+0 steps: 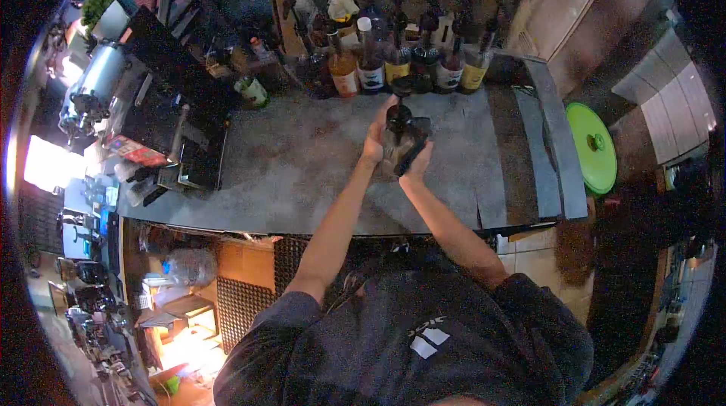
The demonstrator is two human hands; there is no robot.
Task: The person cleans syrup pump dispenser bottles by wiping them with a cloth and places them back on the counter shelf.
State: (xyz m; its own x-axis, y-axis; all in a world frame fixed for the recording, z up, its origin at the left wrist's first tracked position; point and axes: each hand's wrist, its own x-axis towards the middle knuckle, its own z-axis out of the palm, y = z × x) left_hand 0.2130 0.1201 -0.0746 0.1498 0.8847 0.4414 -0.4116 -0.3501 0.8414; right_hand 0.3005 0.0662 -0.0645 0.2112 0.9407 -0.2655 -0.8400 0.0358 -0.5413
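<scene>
At the grey counter (287,149), we wear a dark shirt (363,345) with white print too blurred to read. The row of bottles (371,77) bears orange, white and yellow labels, too small to read. Before it, above the counter, we hold a dark-topped bottle (394,150) between our left hand (373,145) and right hand (420,163).

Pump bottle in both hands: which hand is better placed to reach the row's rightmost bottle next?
Right, probably: the right hand is on the rightmost bottle's side; the left hand would cross the held bottle.
</scene>
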